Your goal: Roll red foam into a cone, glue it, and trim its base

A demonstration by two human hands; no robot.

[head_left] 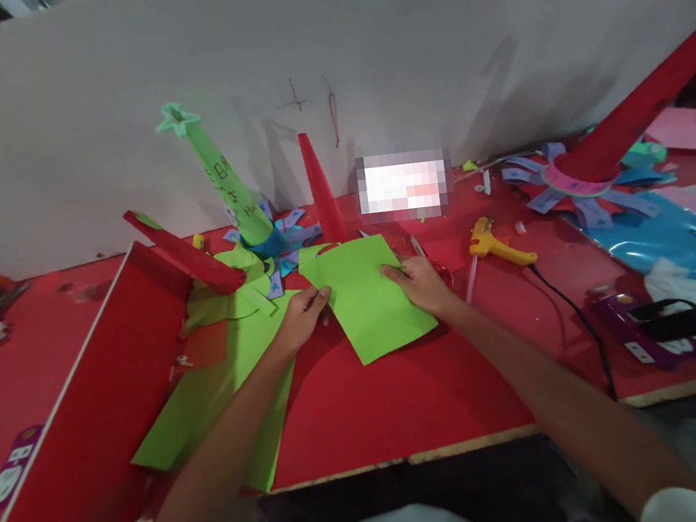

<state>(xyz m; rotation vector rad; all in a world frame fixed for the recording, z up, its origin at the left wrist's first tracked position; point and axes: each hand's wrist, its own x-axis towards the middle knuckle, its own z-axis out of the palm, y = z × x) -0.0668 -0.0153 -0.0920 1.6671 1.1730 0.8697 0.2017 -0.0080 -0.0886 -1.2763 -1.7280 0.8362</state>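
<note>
A sheet of bright green paper (374, 300) is held up over the red table, tilted toward me. My left hand (304, 312) pinches its left edge between thumb and fingers. At the opposite edge my right hand (419, 282) grips it, thumb on top and the other fingers behind. Red-handled scissors (443, 273) lie partly hidden behind my right hand. Just beyond the sheet stands a red paper cone (321, 193). Larger green sheets (268, 438) lie under my left forearm.
A yellow glue gun (497, 244) with a black cord lies right. A green cone (229, 178) with a star top stands back left, near a leaning red cone (190, 254). A red divider (87, 400) rises at left. Purple box (645, 332) and blue sheet (654, 251) lie right.
</note>
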